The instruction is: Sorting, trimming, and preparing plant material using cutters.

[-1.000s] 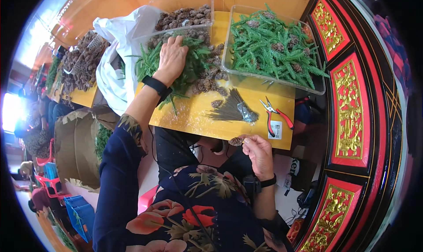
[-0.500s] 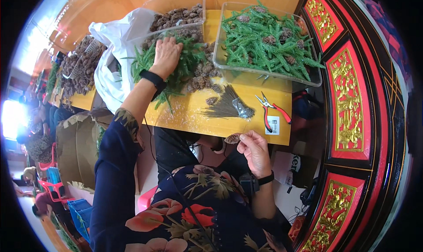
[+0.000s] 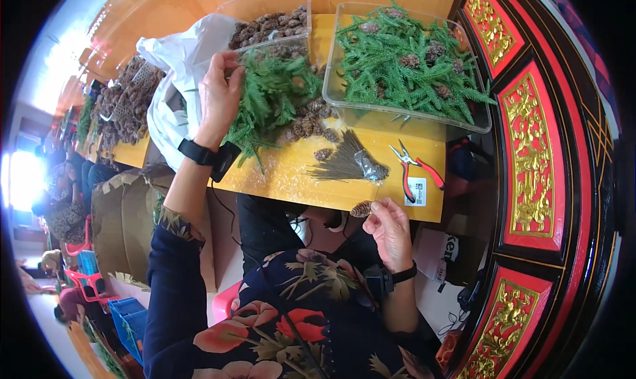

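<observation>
My left hand [image 3: 220, 91] is at the left edge of a heap of green artificial pine sprigs [image 3: 275, 94], beside a white plastic bag [image 3: 173, 71]. Its fingers are bent, with the thumb apart from them; nothing shows between them. At the table's front edge, my right hand [image 3: 389, 228] pinches a small brown pine cone [image 3: 361, 209] between thumb and fingertips, with a thin wire rising from it. Just beyond lies a fanned bundle of thin brown wire stems [image 3: 348, 160] bound in clear wrap. Red-handled pliers [image 3: 412, 167] rest right of the bundle, over a white label.
A clear bin [image 3: 404, 114] of green sprigs and cones stands at the back right. Loose cones [image 3: 306, 124] lie beside the heap, and another clear box [image 3: 264, 46] of cones is behind it. A carved red-and-gold panel [image 3: 530, 160] borders the right; a torn cardboard box [image 3: 122, 223] stands left.
My left hand has come off the top of the sprig heap and moved left, beside the white bag. My right hand keeps its pinch on the pine cone, almost in place.
</observation>
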Demonstrator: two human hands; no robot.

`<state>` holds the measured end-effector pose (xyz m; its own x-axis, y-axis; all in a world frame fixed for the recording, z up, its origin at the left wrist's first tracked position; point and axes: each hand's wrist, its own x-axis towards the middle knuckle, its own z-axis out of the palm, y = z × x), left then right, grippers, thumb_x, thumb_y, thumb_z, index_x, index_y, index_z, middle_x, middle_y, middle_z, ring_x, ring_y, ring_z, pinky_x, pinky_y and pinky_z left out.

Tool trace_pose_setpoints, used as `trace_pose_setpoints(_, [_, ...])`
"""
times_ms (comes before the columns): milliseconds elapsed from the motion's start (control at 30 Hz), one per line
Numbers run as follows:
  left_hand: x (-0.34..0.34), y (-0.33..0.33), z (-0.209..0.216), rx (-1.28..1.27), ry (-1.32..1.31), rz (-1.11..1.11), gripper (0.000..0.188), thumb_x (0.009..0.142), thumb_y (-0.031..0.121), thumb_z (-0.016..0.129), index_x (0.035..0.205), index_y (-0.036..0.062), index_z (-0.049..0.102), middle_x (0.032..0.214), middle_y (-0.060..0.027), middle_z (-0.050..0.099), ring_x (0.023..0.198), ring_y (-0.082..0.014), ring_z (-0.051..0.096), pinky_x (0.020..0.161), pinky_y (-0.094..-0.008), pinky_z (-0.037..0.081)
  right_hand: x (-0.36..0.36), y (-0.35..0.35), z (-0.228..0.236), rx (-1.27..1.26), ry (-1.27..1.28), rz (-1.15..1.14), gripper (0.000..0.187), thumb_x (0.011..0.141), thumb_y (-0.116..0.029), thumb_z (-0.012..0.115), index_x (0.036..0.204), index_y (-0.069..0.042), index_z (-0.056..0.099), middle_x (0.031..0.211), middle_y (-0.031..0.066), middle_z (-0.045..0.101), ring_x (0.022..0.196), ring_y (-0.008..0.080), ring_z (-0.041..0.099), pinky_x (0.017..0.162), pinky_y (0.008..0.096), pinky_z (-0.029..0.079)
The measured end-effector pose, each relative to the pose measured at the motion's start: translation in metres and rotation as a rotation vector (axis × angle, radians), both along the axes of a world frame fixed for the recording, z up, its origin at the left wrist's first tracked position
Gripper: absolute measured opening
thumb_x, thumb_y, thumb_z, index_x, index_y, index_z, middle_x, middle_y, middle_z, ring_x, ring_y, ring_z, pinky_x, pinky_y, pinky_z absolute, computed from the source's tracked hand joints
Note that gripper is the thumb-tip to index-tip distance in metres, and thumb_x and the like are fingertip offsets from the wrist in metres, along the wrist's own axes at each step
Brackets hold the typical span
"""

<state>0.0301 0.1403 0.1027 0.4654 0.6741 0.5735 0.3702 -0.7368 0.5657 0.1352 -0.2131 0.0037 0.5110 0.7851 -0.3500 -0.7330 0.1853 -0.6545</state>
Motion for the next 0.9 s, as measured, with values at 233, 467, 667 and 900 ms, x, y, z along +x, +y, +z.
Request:
trace_pose_setpoints(233, [-0.016,-0.003,0.022,-0.554,-0.326,-0.162,0.011,0.093,0.007,0.059,0.103,0.0031,0.061,0.093,-0.0063,0.067,0.081,-0.0124,0.063,0.073,-0.0241,0.051,-0.001,0.004,0.002,-0.02,0.0,-0.011,0.002,0.094,-0.008,0.058,0.093,-0.007,0.057,0.075,-0.0012,0.055,0.058,0.0088,0.049,0.057,0.0242,0.039])
trace_pose_setpoints(467, [-0.03,-0.04,0.006,-0.978,-0.574,-0.471,0.01,0.096,0.009,0.054,0.106,0.0065,0.056,0.103,-0.0079,0.064,0.087,-0.0141,0.064,0.079,-0.0254,0.052,-0.002,0.0,-0.001,0.012,-0.015,0.035,0.006,0.096,-0.012,0.056,0.097,-0.006,0.058,0.087,0.0049,0.063,0.062,0.0083,0.049,0.059,0.023,0.039])
trace_pose_setpoints(667, [-0.03,-0.094,0.0,-1.032,-0.508,-0.478,0.006,0.097,0.01,0.053,0.102,0.0083,0.055,0.11,-0.0116,0.064,0.096,-0.0199,0.065,0.075,-0.0267,0.05,-0.001,0.003,0.002,0.039,-0.024,0.056,0.008,0.097,-0.013,0.055,0.098,-0.005,0.058,0.096,0.0086,0.065,0.065,0.0063,0.048,0.059,0.0212,0.038])
trace_pose_setpoints(900, [-0.035,-0.125,-0.019,-1.091,-0.47,-0.495,0.007,0.097,0.011,0.054,0.103,0.009,0.056,0.112,-0.0119,0.064,0.095,-0.0172,0.062,0.071,-0.0234,0.045,-0.002,0.005,0.003,0.038,-0.058,0.084,0.008,0.097,-0.012,0.054,0.099,-0.005,0.059,0.095,0.0087,0.065,0.067,0.004,0.046,0.06,0.0196,0.037])
